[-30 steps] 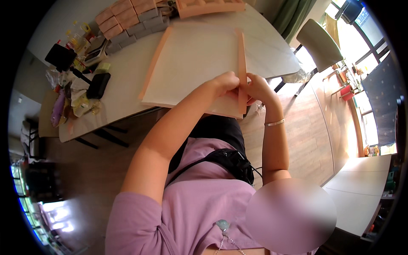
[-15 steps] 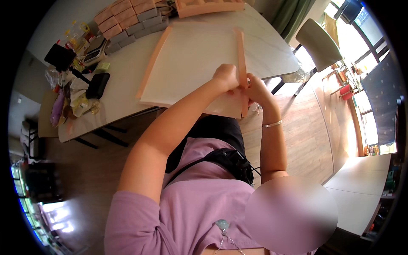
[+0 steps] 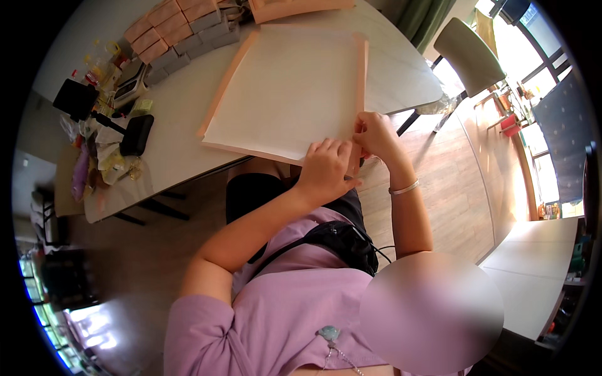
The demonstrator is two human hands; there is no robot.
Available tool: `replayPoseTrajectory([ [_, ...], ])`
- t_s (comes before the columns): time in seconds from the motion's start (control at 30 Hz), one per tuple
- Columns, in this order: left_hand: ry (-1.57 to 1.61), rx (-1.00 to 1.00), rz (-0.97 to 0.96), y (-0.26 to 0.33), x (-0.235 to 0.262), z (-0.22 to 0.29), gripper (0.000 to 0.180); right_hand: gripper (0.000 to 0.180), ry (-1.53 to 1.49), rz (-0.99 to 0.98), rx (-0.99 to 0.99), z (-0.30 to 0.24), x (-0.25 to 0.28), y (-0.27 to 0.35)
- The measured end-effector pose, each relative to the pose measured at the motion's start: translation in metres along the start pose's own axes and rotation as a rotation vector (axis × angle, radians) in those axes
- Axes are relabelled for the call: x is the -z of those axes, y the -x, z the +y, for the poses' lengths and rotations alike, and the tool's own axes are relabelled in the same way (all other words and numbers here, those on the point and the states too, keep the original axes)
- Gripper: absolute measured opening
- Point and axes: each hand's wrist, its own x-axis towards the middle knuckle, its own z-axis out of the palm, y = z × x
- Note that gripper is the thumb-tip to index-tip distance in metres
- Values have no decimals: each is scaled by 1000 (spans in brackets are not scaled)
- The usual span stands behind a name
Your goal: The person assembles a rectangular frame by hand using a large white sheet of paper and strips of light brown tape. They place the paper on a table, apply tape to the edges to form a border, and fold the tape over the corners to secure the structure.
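A large cardboard sheet (image 3: 285, 94), white inside with peach folded-up edge strips, lies on the table and reaches over its near edge. At its near right corner, my left hand (image 3: 326, 164) has its fingers bent over the near strip, with the thumb stretched toward the corner. My right hand (image 3: 378, 136) is closed on the right-hand strip just above that corner, thumb and fingers pressed together. The corner itself is partly hidden by both hands.
Stacked peach and grey boxes (image 3: 179, 31) stand at the far left of the table (image 3: 169, 119), and a peach tray (image 3: 301, 7) lies at the far edge. Bags, bottles and a black phone stand (image 3: 137, 135) crowd the left end. A chair (image 3: 469, 56) stands at right.
My left hand has come nearer, from the right strip to the near edge by the corner. My right hand has shifted slightly along the right strip, which now stands straighter.
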Motion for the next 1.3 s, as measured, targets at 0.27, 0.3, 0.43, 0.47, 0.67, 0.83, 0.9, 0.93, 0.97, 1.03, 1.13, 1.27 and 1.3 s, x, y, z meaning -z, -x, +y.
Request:
replayPoseTrajectory([
  [0.27,34,201,-122,-19,5,19,14,5,8,-252,-55,0,20,-17],
  [0.3,55,229,-184,-26,13,21,14,5,9,-273,-61,1,23,-19],
  [0.43,113,282,-308,-40,25,14,16,5,-36,-314,-79,0,26,-20],
  [0.47,193,329,-346,-43,24,11,18,5,-19,-319,-72,0,26,-21],
  [0.67,269,252,-367,-29,4,17,28,4,-13,-333,-57,6,30,-23],
  [0.83,136,170,-253,-11,-16,18,29,5,-3,-305,-73,7,24,-23],
  [0.9,207,241,-263,-11,-20,15,29,5,-7,-302,-73,8,24,-23],
  [0.93,243,277,-267,-12,-22,14,29,5,-9,-300,-73,9,24,-23],
  [0.97,256,261,-232,-11,-22,12,28,5,-3,-301,-64,8,24,-23],
  [1.03,280,228,-160,-10,-21,8,25,5,8,-304,-45,5,26,-22],
  [1.13,542,281,10,-5,-18,-1,15,6,10,-335,-42,4,30,-23],
  [1.27,474,190,34,-11,-3,-11,11,6,-12,-356,-48,7,32,-23],
  [1.3,387,173,20,-15,3,-13,12,6,-9,-358,-57,6,32,-23],
])
